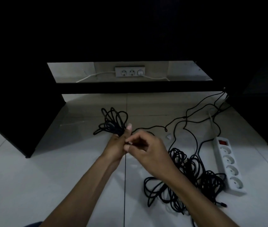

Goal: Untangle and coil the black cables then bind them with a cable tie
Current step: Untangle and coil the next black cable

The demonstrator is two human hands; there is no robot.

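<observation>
Gripped a coiled bundle of black cable [112, 122] in the left hand [116, 145], loops fanning toward 11 o'clock. Pinched a thin strand with the right hand [148, 149]. Looked light, limp, springy; best held at the gathered neck. Left a tangled pile [187, 177] at 4 o'clock.

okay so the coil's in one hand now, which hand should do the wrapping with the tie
Right, probably. The left hand grips the coiled black cable and must keep the loops together. The right hand pinches something small, possibly the tie, right against the bundle's neck.
</observation>
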